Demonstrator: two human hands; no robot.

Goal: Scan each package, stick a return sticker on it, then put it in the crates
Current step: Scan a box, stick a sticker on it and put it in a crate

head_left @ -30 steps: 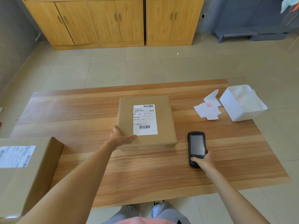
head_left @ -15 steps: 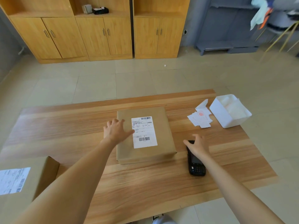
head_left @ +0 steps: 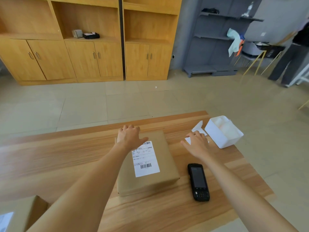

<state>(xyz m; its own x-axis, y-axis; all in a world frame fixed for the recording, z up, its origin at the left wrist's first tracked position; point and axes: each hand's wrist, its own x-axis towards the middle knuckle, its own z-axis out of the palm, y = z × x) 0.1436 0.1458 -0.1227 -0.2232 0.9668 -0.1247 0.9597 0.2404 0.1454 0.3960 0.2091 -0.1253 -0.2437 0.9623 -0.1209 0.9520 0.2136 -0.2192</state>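
Nearest to me, at the lower left corner, the edge of one cardboard box [head_left: 21, 213] shows, with a bit of a white label on its top. Both my forearms reach forward over the wooden table [head_left: 50, 156].

One black handheld scanner [head_left: 198, 182] lies flat on the table, screen up, just right of the package and touching neither of my hands. One brown package [head_left: 150, 180] lies flat in the middle of the table, with one white shipping label [head_left: 145, 159] on its top; I count two barcodes on that label, one at its far edge and one near its close edge.

My left hand [head_left: 129, 137] lies palm down on the far left part of the package, fingers spread and fairly straight, the thumb pointing toward the label. My right hand [head_left: 197, 144] is open too, fingers loosely spread, over the small heap of white stickers [head_left: 198, 128] beyond the scanner; I cannot tell whether the fingertips touch them, and I cannot count the sheets.

Just right of the stickers stands one white tray [head_left: 217, 136], near the table's far right corner.

Past the table, across the tiled floor, three wooden cabinet units [head_left: 93, 59] line the wall, and one grey shelf rack [head_left: 215, 47] stands to their right. One person [head_left: 291, 56] stands at the far right edge.
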